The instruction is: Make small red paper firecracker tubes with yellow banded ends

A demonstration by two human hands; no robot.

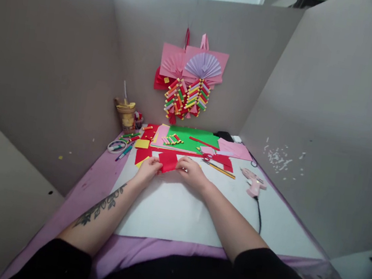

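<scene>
A small piece of red paper (168, 161) is held up between my two hands over the white sheet (169, 211). My left hand (148, 171) pinches its left edge, and my right hand (190, 171) pinches its right edge. Just beyond the hands lie red-handled scissors (207, 157), a yellow pencil (220, 169) and red paper scraps (226, 162). A yellow paper pad (142, 144) rests behind my left hand. Several small rolled paper tubes (172, 140) sit on green paper (203, 137) at the back.
A pink glue gun (254, 183) with a black cord lies at the right. At the left are a tape roll (116, 147), markers (125, 150) and a tool-filled pot (127, 115). Paper fan decorations (203, 66) hang on the grey back panel (143, 50). Side panels (328, 113) enclose the table.
</scene>
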